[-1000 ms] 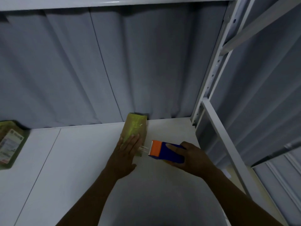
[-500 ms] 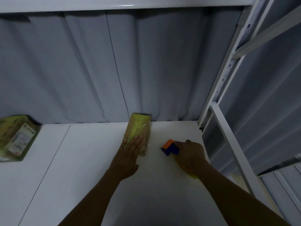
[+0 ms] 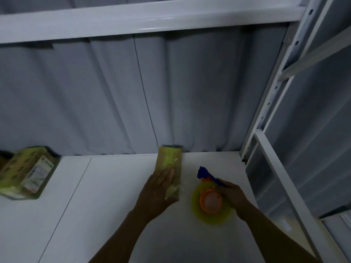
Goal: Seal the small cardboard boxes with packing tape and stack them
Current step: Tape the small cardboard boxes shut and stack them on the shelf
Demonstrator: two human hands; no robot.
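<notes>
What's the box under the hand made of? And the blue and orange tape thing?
The box looks like cardboard: dull brownish faces with crisp edges, and a shinier strip, probably tape, along its top. The tape dispenser looks like hard plastic: smooth, bright blue and orange. Its roll is see-through yellowish, likely packing tape.

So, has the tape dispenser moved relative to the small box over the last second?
Yes. The tape dispenser has pulled away from the box, rightward and nearer the camera.
</notes>
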